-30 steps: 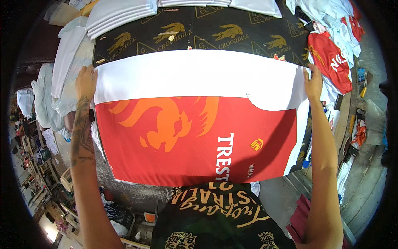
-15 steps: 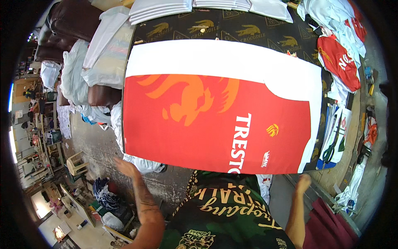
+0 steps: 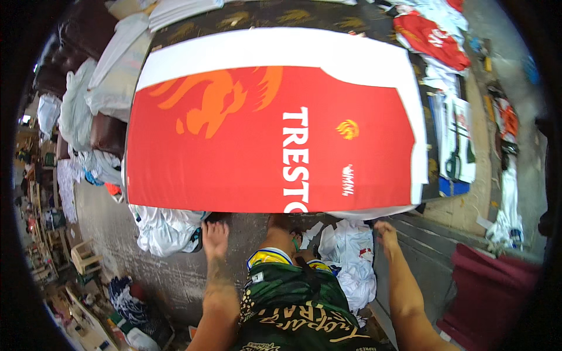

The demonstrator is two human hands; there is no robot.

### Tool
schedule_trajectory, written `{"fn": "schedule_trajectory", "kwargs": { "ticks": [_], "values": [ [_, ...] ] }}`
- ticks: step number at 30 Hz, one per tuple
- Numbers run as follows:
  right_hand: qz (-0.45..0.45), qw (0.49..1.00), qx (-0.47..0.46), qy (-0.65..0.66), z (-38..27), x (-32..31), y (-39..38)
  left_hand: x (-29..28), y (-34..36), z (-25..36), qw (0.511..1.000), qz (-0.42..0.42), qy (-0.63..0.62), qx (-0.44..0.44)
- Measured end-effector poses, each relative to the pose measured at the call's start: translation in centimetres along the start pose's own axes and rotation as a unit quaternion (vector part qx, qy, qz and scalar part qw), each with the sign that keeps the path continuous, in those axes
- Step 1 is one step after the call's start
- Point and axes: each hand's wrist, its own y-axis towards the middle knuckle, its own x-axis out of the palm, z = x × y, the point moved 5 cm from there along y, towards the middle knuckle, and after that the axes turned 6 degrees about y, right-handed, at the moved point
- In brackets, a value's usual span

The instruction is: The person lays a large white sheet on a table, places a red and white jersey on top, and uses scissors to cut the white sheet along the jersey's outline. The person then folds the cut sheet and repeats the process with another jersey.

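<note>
A large red and white printed jersey panel (image 3: 234, 175) with an orange animal design lies flat across the table, its near edge drooping at the front right. My left hand (image 3: 215, 237) is just short of the near table edge, fingers stretched out and holding nothing. Farther right, my right hand (image 3: 386, 235) is just below the same edge with fingers loosely bent and nothing visible in them. Neither hand plainly touches the panel. Dark-handled scissors (image 3: 452, 167) rest on white papers (image 3: 462, 134) at the table's right side.
White cloth (image 3: 167, 234) hangs low by the left front corner. More white cloth (image 3: 351, 263) lies beside my legs. A red jersey (image 3: 430, 38) is heaped at the far right, and plastic bags (image 3: 79, 108) stand left. Maroon fabric (image 3: 492, 286) is at lower right.
My left hand has swung inward and up towards the table's near edge. My right hand has moved left along that edge. The view has shifted, now showing my legs; the panel remains flat.
</note>
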Motion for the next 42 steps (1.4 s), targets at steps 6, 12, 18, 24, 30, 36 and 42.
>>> {"fn": "schedule_trajectory", "kwargs": {
  "ticks": [6,12,18,24,30,36,42],
  "values": [
    [0.086,0.99,-0.107,0.012,-1.7,0.9,-4.2,0.7,-3.5,-3.4,0.97,0.161,-0.06,-0.169],
    [0.041,0.988,-0.104,0.11,-1.1,7.0,12.6,6.1,12.5,-10.9,0.972,-0.192,-0.12,-0.064],
    [0.021,0.998,-0.051,-0.011,1.3,1.0,-1.7,-3.1,3.7,0.0,0.987,-0.038,-0.157,-0.014],
    [0.101,0.95,-0.285,0.076,-16.3,-4.2,-21.3,2.9,-16.2,22.5,0.839,0.255,0.362,0.317],
    [-0.055,0.926,-0.373,-0.026,-42.2,-4.4,-23.4,28.7,-8.2,35.9,0.807,-0.115,0.476,0.331],
    [0.002,0.876,-0.46,-0.144,-55.1,-1.0,-15.3,41.2,11.3,40.2,0.725,0.006,0.661,0.192],
    [0.089,0.922,-0.364,-0.098,-55.9,1.9,-1.1,46.5,24.8,39.1,0.552,0.122,0.731,0.383]
  ]
}}
